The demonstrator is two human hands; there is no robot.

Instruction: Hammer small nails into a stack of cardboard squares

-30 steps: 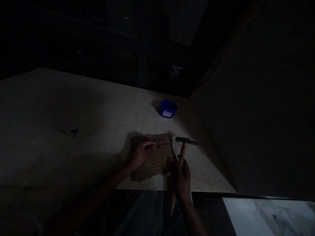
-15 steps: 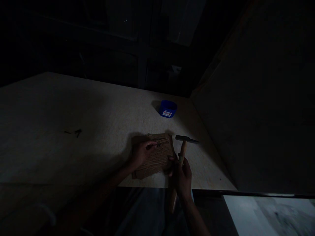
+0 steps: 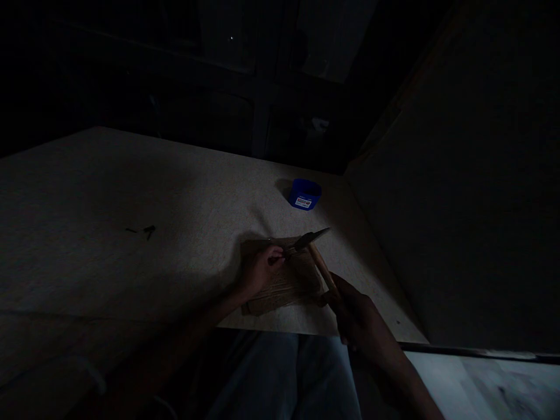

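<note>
A hammer with a wooden handle [image 3: 322,266] and a dark metal head is gripped by my right hand [image 3: 356,312]. Its head hangs over the upper part of a brown corrugated cardboard piece [image 3: 284,287], just right of my left fingertips. My left hand [image 3: 263,269] rests at the left side of the cardboard, thumb and fingers pinched together near the hammer's head. What the pinch holds, if anything, is too small and dark to make out.
Beyond the cardboard stands a blue plastic tub [image 3: 305,195] with a white label. A few small dark pieces [image 3: 149,230] lie on the pale tabletop [image 3: 196,204] at the left. A grey wall [image 3: 459,204] borders the right side. The light is dim.
My right hand has swung the hammer left and turned it, bringing its head from beside the cardboard to over it, near my left fingers. The left hand keeps its place on the cardboard.
</note>
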